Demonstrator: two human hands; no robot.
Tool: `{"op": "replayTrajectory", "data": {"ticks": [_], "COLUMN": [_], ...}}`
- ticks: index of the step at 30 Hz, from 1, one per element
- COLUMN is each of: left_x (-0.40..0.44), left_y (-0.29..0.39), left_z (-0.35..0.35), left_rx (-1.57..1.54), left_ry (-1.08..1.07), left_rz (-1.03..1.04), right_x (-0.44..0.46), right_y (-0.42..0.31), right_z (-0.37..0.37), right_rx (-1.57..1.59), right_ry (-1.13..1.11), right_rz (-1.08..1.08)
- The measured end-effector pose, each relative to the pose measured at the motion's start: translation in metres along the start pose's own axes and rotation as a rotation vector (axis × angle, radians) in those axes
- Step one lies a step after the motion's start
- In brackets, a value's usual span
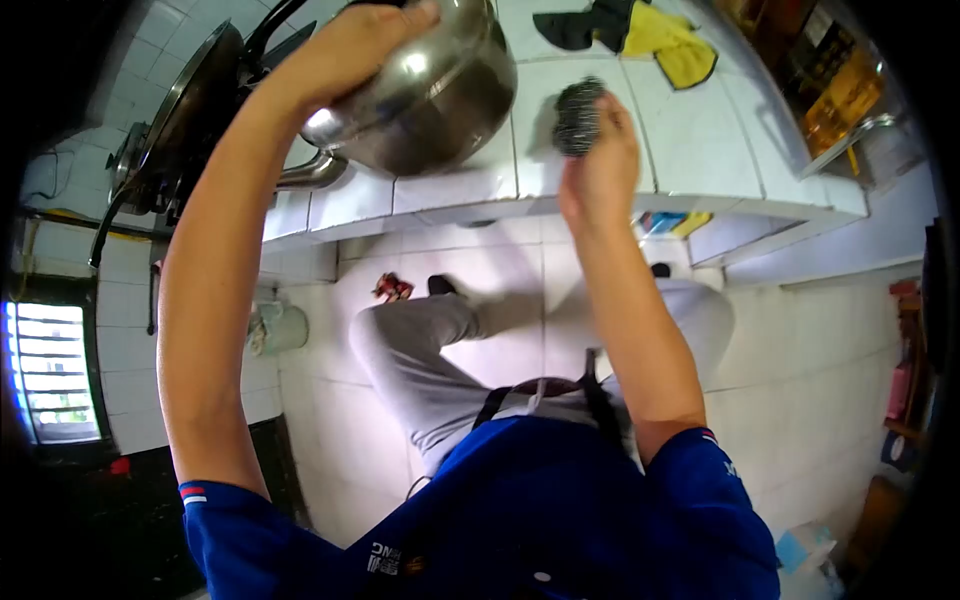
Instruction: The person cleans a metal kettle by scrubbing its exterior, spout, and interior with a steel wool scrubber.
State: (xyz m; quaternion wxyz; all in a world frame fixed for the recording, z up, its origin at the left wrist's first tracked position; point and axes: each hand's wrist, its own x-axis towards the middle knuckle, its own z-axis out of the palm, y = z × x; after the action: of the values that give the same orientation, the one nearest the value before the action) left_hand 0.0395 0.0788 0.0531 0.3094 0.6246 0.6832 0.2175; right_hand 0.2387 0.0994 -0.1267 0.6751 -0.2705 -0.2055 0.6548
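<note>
A shiny stainless steel kettle [440, 115] is tilted over the white tiled counter [700, 150], its short spout [318, 170] pointing toward the lower left. Around its upper left side is my left hand [355, 50], gripping it, with some of the fingers cut off by the top edge of the view. My right hand [608, 165] is closed on a dark steel wool scrubber [577, 117], held above the counter to the right of the kettle. A visible gap separates the scrubber from the kettle's wall.
A yellow and dark grey cloth [670, 45] lies at the counter's back. Dark pans [190, 110] stand at the left. An orange-yellow container [845, 105] is on the right. Below the counter are a pale bin [287, 328] and a small red object [393, 288] on the floor.
</note>
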Motion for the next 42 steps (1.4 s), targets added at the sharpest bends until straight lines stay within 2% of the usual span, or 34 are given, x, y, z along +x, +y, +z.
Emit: {"op": "replayTrajectory", "data": {"ticks": [1,3,4,5,8,13,16,18,19,21,22,23,25,26,27,28,30,31,33,35,36,37,38,42], "left_x": [0.003,-0.007,-0.016,-0.024,-0.028,-0.022,-0.020,-0.024,-0.027,-0.033,-0.033,-0.032,-0.026,-0.024,-0.028,-0.035,-0.027,-0.026,-0.021,-0.011,-0.005,-0.002,0.000,-0.010], "left_y": [-0.004,0.013,0.016,0.028,0.022,0.008,0.006,0.013,0.019,0.029,0.032,0.031,0.020,0.012,0.019,0.032,0.028,0.023,0.020,0.019,0.022,0.024,0.027,0.043], "left_z": [0.001,-0.010,-0.006,-0.014,-0.025,-0.037,-0.040,-0.031,-0.026,-0.021,-0.020,-0.020,-0.016,-0.014,-0.009,0.000,0.000,0.005,0.015,0.024,0.032,0.038,0.038,0.041], "left_rx": [-0.003,-0.048,-0.028,-0.108,-0.231,-0.476,-0.419,-0.354,-0.292,-0.236,-0.179,-0.185,-0.213,-0.131,-0.144,-0.136,-0.090,-0.095,-0.059,0.016,0.150,0.283,0.312,0.276], "left_ry": [0.153,0.175,0.294,0.307,0.352,0.307,0.280,0.304,0.327,0.318,0.310,0.313,0.283,0.285,0.289,0.289,0.238,0.238,0.234,0.187,0.180,0.175,0.129,0.107], "left_rz": [0.075,-0.017,0.113,-0.064,-0.083,-0.099,-0.100,-0.073,-0.047,-0.070,-0.094,-0.086,-0.080,0.048,0.053,0.000,-0.123,-0.117,0.064,0.008,0.058,0.107,0.024,-0.050], "right_x": [-0.009,-0.027,-0.034,-0.039,-0.045,-0.044,-0.048,-0.058,-0.064,-0.058,-0.061,-0.067,-0.085,-0.076,-0.061,-0.034,-0.021,-0.021,-0.035,-0.042,-0.042,-0.042,-0.041,-0.060], "right_y": [-0.008,-0.017,-0.018,-0.020,-0.026,-0.032,-0.033,-0.032,-0.032,-0.011,-0.003,0.004,0.008,0.005,0.003,0.010,-0.004,-0.007,0.000,0.002,0.003,0.003,0.003,0.009], "right_z": [-0.009,-0.019,-0.023,-0.027,-0.030,-0.029,-0.017,0.003,0.014,0.031,0.044,0.057,0.074,0.078,0.085,0.086,0.087,0.087,0.070,0.054,0.045,0.037,0.030,0.015], "right_rx": [0.138,0.305,0.320,0.334,0.343,0.330,0.251,-0.402,-0.547,-0.613,-0.724,-0.784,-0.965,-1.002,-1.039,-0.874,-0.665,-0.561,-0.672,-0.659,-0.673,-0.669,-0.658,-0.694], "right_ry": [0.002,0.075,0.064,0.049,0.073,0.059,0.016,-0.035,-0.107,-0.296,-0.338,-0.418,-0.429,-0.397,-0.367,-0.310,-0.270,-0.227,-0.237,-0.176,-0.170,-0.136,-0.103,-0.180], "right_rz": [0.041,0.124,0.142,0.155,0.213,0.194,0.119,-0.255,-0.444,-0.889,-1.034,-1.057,-1.102,-1.084,-1.063,-1.189,-0.891,-0.715,-0.795,-0.672,-0.676,-0.535,-0.399,-0.443]}}
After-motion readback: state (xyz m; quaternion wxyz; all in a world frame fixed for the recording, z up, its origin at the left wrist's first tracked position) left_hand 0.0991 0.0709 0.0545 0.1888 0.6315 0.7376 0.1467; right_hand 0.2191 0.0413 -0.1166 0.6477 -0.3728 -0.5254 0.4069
